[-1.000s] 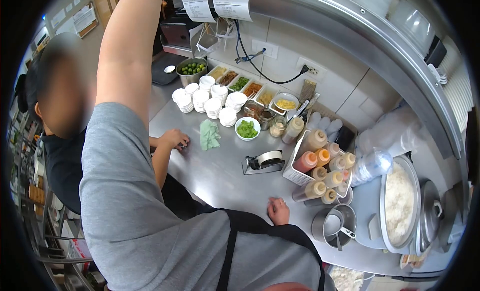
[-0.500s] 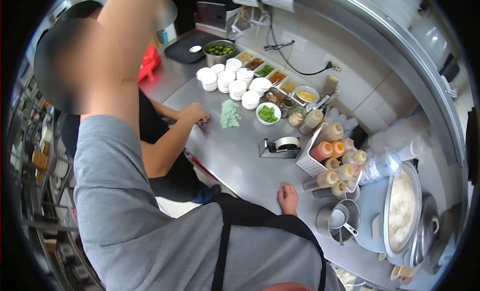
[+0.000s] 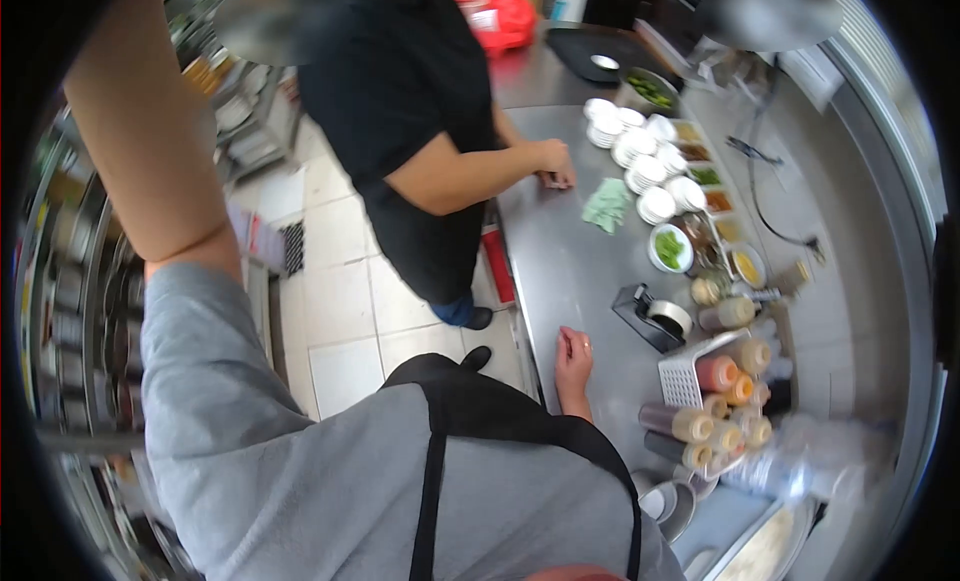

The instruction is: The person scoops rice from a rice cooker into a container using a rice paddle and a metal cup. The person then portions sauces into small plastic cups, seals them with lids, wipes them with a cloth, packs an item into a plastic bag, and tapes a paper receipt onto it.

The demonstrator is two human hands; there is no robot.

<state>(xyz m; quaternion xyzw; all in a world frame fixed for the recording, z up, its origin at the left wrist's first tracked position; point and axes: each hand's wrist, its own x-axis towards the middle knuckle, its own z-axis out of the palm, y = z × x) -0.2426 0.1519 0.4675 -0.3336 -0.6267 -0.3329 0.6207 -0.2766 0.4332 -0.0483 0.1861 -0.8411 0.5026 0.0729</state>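
Note:
My right hand [image 3: 573, 356] rests near the front edge of the steel counter [image 3: 545, 271], its fingers loosely bent and a little apart, with nothing visible in them. It is below a black tape dispenser [image 3: 652, 319] and left of a white basket [image 3: 682, 381] of sauce bottles. My left arm is raised at the upper left, and its hand is outside the view. Farther up the counter are a green cloth [image 3: 606, 205], a white bowl of chopped greens [image 3: 670, 249] and stacks of white lidded cups [image 3: 645, 173].
A co-worker in black [image 3: 410, 111] stands at the counter's left side, hands together [image 3: 556, 166] over its edge. Topping containers [image 3: 708, 176] line the wall side. A metal pot [image 3: 678, 506] and a tray of rice [image 3: 765, 551] are at the lower right. Shelves [image 3: 90, 311] stand left.
The view has swung left, bringing the co-worker's body and floor into sight and shifting the counter rightward. My left arm is farther left in the picture. My right hand stays on the counter.

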